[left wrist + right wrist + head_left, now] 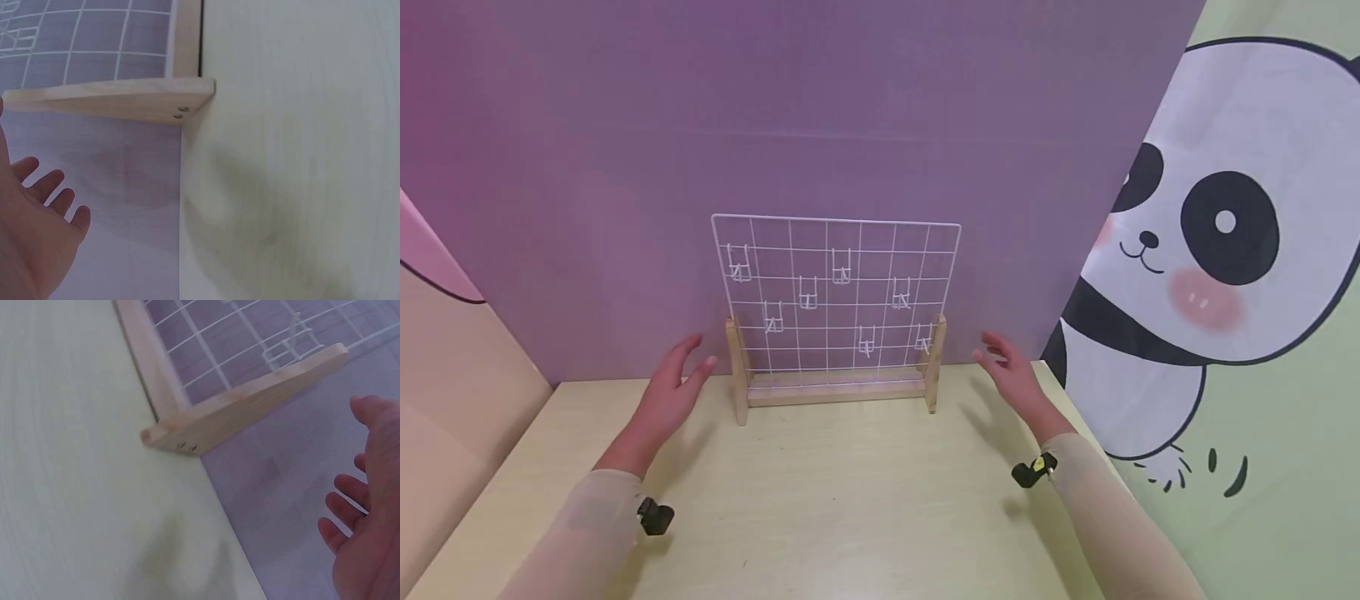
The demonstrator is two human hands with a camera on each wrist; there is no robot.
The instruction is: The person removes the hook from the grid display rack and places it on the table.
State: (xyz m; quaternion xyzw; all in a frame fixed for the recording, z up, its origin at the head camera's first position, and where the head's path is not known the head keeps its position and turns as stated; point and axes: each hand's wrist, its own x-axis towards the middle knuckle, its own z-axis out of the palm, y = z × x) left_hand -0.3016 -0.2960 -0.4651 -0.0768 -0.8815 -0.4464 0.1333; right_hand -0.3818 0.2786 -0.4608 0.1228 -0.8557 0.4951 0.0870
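A white wire grid panel (845, 250) stands upright in a wooden base (835, 393) at the back of the table. Several small white wire hooks (841, 275) hang on the grid at different heights. My left hand (672, 393) hovers just left of the stand, apart from it, with fingers loosely bent and nothing held. On the other side, my right hand (1011, 379) is held in the air, also touching nothing. The left wrist view shows a wooden side post (125, 100) beyond the left fingers; the right wrist view shows the opposite post (250, 403).
The pale wooden table (842, 500) spreads in front of the stand. Close behind it rises a purple wall (880, 100). To the right is a green wall with a painted panda (1262, 250). A small black device (655, 517) sits at the left wrist, another (1034, 470) at the right.
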